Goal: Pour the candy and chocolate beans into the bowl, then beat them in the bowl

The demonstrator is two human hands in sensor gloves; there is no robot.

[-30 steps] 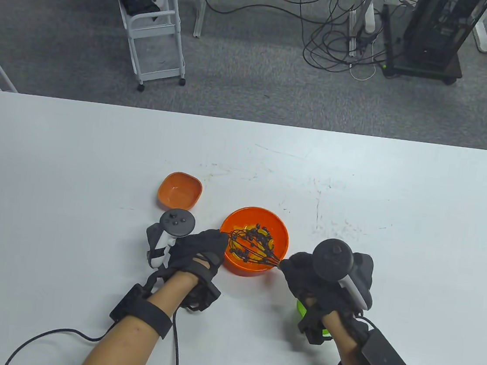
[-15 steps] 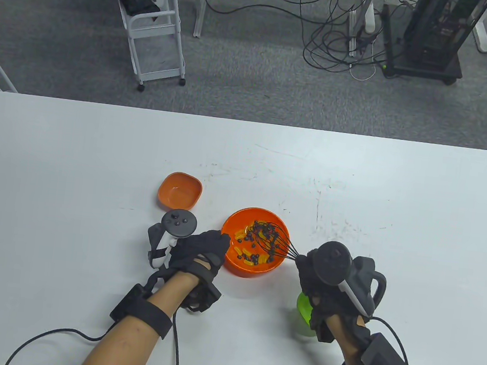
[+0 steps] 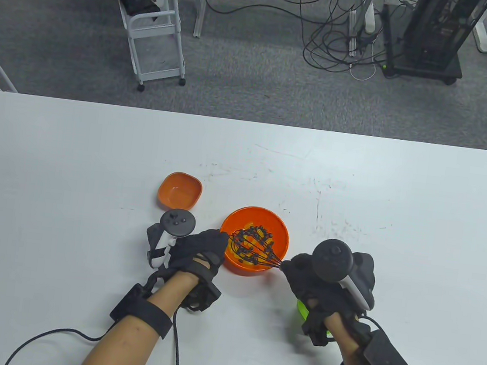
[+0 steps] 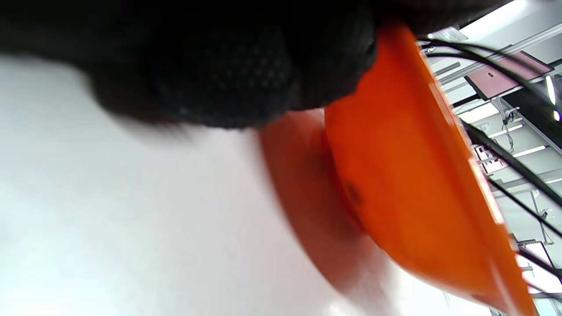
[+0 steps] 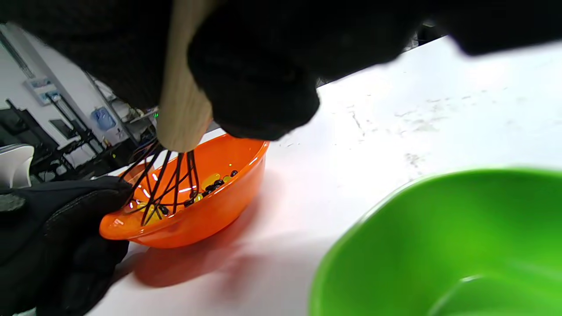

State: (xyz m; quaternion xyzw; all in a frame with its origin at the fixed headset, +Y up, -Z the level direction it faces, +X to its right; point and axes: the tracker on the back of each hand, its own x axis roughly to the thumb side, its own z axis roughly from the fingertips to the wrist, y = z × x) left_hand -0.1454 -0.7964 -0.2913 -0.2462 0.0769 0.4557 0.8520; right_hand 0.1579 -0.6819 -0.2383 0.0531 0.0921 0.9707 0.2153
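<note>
While the left hand (image 3: 200,250) grips the near-left rim of the orange bowl (image 3: 279,235) at the table view's lower centre, the right hand (image 3: 309,280) clasps the whisk (image 3: 253,249) by its wooden handle — wires down among yellow candy (image 3: 268,240) and dark beans (image 3: 249,236).

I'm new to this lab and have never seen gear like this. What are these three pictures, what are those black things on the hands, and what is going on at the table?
These are a person's two hands in black sensor gloves, each with a tracker strapped on its back. One camera looks down at the white table; the other two sit on the wrists.

The left hand holds the rim of the orange bowl, which contains yellow candy and dark beans. The right hand grips a whisk by its wooden handle, wires down in the bowl. A small orange dish lies behind the left hand, and a green bowl sits under the right wrist.
</note>
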